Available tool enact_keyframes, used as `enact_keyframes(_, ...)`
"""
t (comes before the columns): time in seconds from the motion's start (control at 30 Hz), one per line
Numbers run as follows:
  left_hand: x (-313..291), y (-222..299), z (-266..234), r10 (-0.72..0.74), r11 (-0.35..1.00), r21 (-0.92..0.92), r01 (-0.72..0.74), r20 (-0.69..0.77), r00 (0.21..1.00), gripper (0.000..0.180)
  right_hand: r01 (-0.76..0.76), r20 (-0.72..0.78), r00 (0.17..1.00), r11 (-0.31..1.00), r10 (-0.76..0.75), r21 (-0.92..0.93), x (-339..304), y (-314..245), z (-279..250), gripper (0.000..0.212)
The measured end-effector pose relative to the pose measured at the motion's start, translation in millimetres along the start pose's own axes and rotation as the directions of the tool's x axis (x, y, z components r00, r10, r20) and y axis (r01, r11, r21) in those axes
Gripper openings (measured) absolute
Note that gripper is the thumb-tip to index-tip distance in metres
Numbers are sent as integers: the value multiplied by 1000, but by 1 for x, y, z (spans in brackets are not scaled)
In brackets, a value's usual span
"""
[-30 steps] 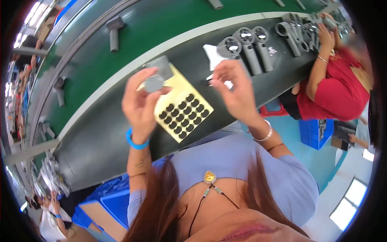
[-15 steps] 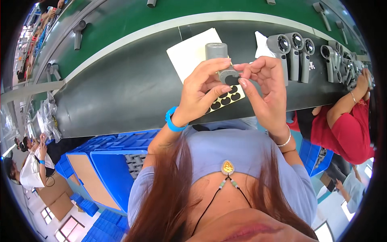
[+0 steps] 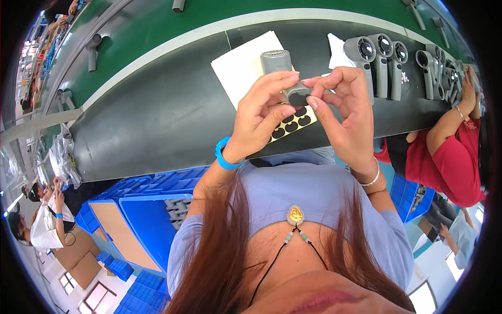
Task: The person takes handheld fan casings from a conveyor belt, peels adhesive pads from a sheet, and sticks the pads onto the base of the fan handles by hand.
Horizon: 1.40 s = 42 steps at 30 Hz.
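Note:
My left hand (image 3: pixel 261 112) is closed round a grey handheld fan (image 3: pixel 275 62), its fingers covering the middle of it. The fan's rounded end points toward me, and a black sticker (image 3: pixel 300 98) lies against that end face. At the sticker's right edge, the thumb and forefinger of my right hand (image 3: pixel 342 104) pinch together on it. Below the hands, partly hidden, is a pale yellow sheet (image 3: pixel 308 116) bearing several black stickers of a rounded shape. White paper (image 3: pixel 230 70) lies on the dark bench behind my left hand.
Several grey handheld fans (image 3: pixel 383 68) lie to the right by a crumpled white piece (image 3: pixel 337 52), with more beyond. A co-worker in red (image 3: pixel 442 167) reaches in there. A green conveyor (image 3: pixel 219 13) runs behind the bench (image 3: pixel 141 115). Blue crates (image 3: pixel 146 220) stand at lower left.
The black sticker, earlier partly standing off at its right edge, now lies flatter on the fan's end. My right fingertips have moved slightly left, onto its edge. The view has shifted a little.

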<state>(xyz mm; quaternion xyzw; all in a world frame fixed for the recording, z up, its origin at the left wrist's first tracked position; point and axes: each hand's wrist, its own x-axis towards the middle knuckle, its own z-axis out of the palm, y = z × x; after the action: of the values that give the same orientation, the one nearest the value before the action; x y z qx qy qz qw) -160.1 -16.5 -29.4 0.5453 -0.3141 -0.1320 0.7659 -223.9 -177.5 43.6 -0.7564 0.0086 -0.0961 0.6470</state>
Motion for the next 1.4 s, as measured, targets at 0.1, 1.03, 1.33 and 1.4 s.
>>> enact_keyframes(0.1,0,1,0,-4,1000,-6,4,-3,1000,38,-7,3,1000,1000,7,-5,0,-2,0,31)
enact_keyframes(1.03,2,3,1,-36,999,-20,36,5,999,35,-7,-22,1000,991,4,-131,2,-8,2,31)
enact_keyframes(1.33,0,7,5,-54,998,-37,54,4,999,34,42,-39,998,942,-59,-334,-2,-12,0,32)
enact_keyframes(1.4,1,6,8,-39,999,-23,39,1,999,34,46,-50,996,916,-71,-399,-4,-13,-1,33)
